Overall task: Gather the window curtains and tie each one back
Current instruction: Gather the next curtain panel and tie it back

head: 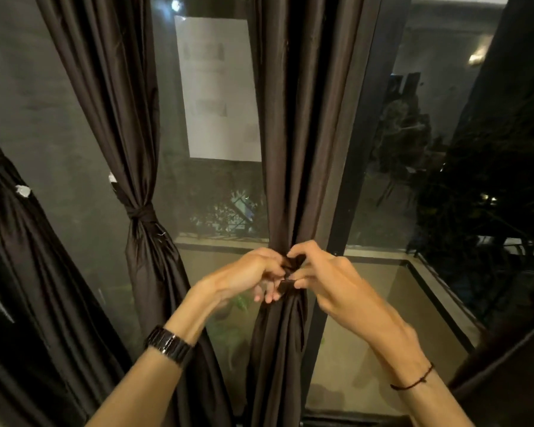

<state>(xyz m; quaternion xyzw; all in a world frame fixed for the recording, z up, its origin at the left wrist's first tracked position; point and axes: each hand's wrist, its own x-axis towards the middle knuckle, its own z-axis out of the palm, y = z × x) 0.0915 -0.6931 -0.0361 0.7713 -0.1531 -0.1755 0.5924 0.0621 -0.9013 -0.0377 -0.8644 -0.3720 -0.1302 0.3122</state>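
At the window's dark frame, the middle curtain (293, 134) hangs gathered into a narrow bunch. Both hands meet at its waist: the left hand (250, 274) and the right hand (324, 277) each pinch an end of the dark tie band (290, 272) wrapped around the fabric. Just to the left, another curtain (130, 124) is already bound by its knot (141, 212). A paper sheet (218, 87) is stuck to the glass between them.
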